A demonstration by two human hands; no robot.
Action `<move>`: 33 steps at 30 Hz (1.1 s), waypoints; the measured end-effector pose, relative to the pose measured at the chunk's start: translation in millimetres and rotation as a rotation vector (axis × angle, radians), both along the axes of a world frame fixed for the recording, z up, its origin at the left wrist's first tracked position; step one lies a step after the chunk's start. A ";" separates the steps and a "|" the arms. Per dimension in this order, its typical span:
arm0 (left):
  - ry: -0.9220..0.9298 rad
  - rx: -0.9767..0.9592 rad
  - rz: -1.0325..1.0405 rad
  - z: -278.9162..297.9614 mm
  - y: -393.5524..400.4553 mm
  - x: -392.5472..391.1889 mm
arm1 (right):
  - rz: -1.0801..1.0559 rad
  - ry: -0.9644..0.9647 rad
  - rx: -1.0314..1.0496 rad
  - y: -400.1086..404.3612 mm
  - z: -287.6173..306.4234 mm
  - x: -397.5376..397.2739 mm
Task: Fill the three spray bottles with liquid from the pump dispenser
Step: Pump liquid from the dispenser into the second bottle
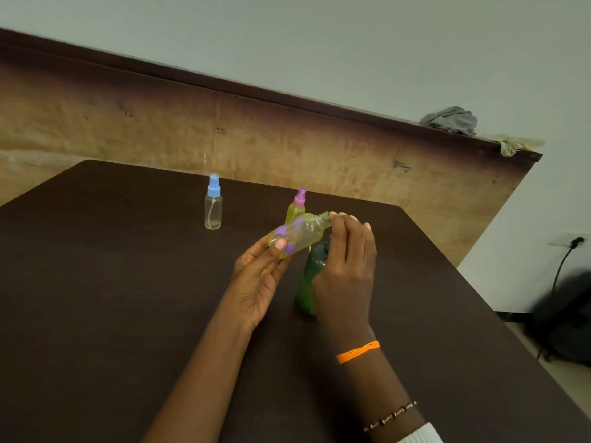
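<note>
Standing on the dark table [112, 282], the green dispenser [307, 282] sits under the right hand [347, 266], whose fingers curl at the open neck of a tilted bottle [297, 233]; what they grip is unclear. The left hand [256, 276] pinches that bottle's base. Tipped so far, it may well spill, or miss the spout. The pink bottle [295, 207] looks full, the blue one [213, 206] empty.
</note>
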State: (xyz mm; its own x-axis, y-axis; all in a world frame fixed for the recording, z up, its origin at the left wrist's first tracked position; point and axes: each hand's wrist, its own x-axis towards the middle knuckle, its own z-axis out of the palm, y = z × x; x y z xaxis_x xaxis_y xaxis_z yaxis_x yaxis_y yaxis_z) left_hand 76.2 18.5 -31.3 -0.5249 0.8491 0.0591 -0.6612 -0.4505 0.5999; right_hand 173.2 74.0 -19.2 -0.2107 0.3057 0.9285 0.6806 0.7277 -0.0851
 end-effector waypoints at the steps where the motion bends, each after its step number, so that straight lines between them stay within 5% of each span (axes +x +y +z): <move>1: -0.006 -0.001 0.004 0.5 -1.2 0.3 | 0.003 -0.020 -0.008 0.1 -2.9 -0.7; 33: -0.087 -0.013 -0.045 6.8 -8.3 9.7 | 0.116 -0.031 0.046 11.3 39.9 4.2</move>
